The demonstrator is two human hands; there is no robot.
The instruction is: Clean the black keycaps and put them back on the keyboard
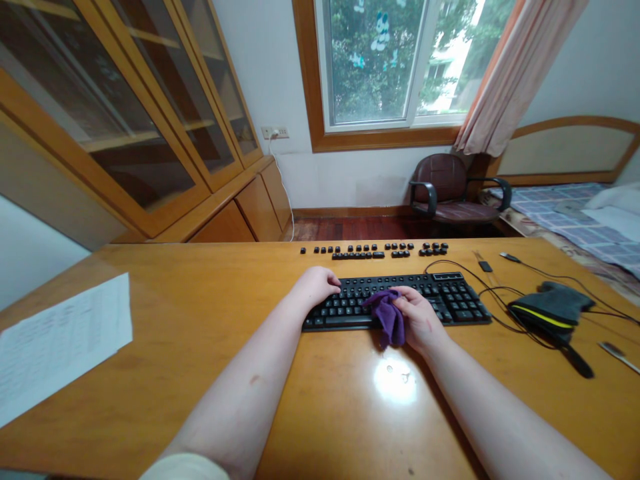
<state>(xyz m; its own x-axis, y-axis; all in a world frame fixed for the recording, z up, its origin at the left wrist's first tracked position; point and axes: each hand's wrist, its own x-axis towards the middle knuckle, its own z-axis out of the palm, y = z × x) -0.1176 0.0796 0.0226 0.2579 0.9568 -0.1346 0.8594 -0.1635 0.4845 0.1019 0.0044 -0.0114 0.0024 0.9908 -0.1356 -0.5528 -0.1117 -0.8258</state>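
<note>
A black keyboard (350,311) lies across the desk in front of me. My left hand (318,285) is over its upper left corner, fingers curled and fingertips together just above the keys. Whatever is between those fingertips, if anything, is hidden. Bunched in my right hand (417,317) is a purple cloth (387,319), which hangs over the middle keys and the keyboard's front edge. Behind the keyboard, several loose black keycaps (357,256) are set out in two rows along the far edge of the desk.
Right of the keyboard lie a grey and black pouch (547,310) with a yellow stripe, a cable with a USB plug (510,257), and a small black item (485,266). Papers (65,340) lie at the left. A chair (445,187) stands beyond the wooden desk (200,300).
</note>
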